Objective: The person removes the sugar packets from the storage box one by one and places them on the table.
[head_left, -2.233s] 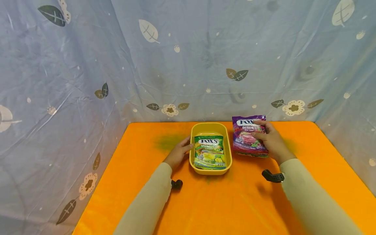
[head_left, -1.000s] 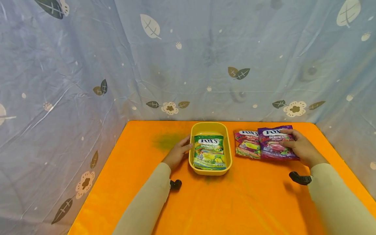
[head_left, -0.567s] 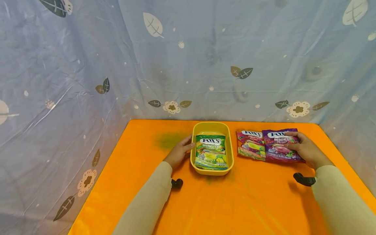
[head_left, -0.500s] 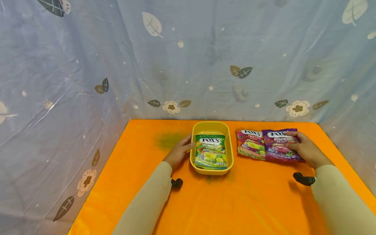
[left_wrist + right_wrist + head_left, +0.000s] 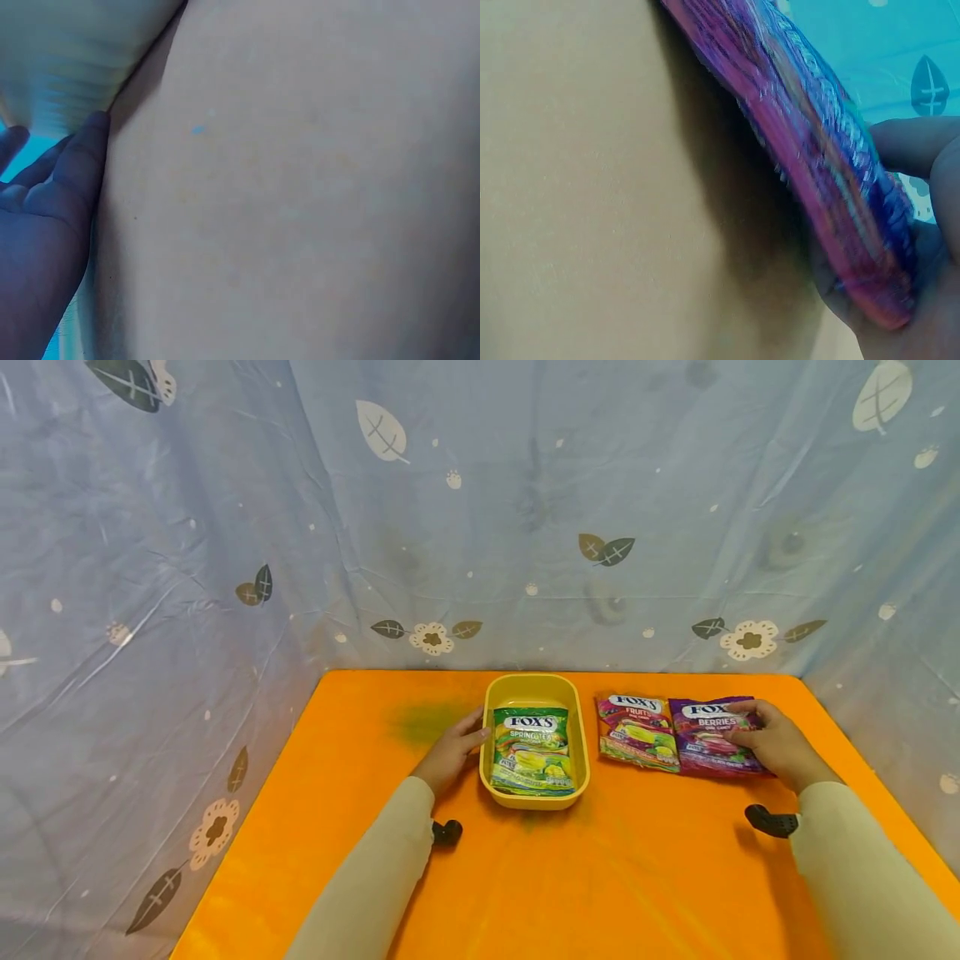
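Observation:
In the head view, a yellow tray (image 5: 535, 802) holds a green FOX'S Spring Tea candy bag (image 5: 531, 752). At its left side my left hand (image 5: 447, 755) touches the wall with nearly straight fingers, the thumb tip right at the rim; the left wrist view shows the fingertips against the tray wall (image 5: 82, 60). My right hand (image 5: 780, 745) grips the right edge of a purple FOX'S Berries candy bag (image 5: 708, 747). The right wrist view shows that bag (image 5: 802, 142) between thumb and fingers, low over the table. Directly left of it lies a red FOX'S Fruits candy bag (image 5: 636, 735).
Everything stands on an orange-covered table (image 5: 570, 893). A pale blue curtain (image 5: 480, 510) with leaf and flower prints hangs behind it and along both sides. Black wrist cameras (image 5: 447, 833) stick out from the sleeves.
My right hand has carried the purple bag rightward and lowered it, so the red bag beneath came into view. My left hand has stayed at the tray.

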A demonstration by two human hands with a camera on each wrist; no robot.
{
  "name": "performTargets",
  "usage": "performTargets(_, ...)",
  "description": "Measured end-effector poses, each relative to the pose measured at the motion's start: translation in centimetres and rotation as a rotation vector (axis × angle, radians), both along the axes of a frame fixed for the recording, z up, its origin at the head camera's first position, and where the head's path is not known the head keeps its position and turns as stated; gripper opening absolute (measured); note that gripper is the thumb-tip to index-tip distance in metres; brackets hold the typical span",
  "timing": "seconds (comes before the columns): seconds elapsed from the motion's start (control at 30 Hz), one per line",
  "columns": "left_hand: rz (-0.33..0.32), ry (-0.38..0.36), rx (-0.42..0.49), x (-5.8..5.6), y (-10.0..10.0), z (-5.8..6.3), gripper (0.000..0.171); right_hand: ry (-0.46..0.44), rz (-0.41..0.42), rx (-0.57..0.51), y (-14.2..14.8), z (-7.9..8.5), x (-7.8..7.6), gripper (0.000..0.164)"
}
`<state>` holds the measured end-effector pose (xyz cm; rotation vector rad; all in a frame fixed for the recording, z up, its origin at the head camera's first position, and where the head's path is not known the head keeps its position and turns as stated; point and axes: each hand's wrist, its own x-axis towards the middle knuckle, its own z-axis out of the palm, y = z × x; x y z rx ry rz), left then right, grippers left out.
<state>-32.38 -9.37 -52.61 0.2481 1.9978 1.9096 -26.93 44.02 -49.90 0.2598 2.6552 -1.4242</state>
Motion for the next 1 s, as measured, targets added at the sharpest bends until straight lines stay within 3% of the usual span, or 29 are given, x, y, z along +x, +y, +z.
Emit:
performTargets(0.13,0.007,-0.002,-0.007,0.0,0.1,0.0,0.062,0.004,-0.024,0.036,0.2,0.0,0.1,0.073)
performTargets(0.37,0.018,-0.002,-0.025,-0.2,0.1,-0.3,0.062,0.024,-0.057,-0.024,0.9,-0.3,0.5,0.081)
performTargets(0.67,0.006,-0.003,-0.022,-0.2,0.0,-0.1,0.062,0.123,-0.144,0.037,0.9,0.2,1.1,0.072)
performTargets(0.8,0.008,0.004,-0.030,-0.1,0.1,0.1,0.062,0.161,-0.152,-0.014,0.0,0.7,0.9,0.070)
performTargets(1.0,0.006,-0.003,0.047,0.0,0.4,0.1,0.062,0.195,-0.089,-0.081,-2.9,1.1,0.0,0.066)
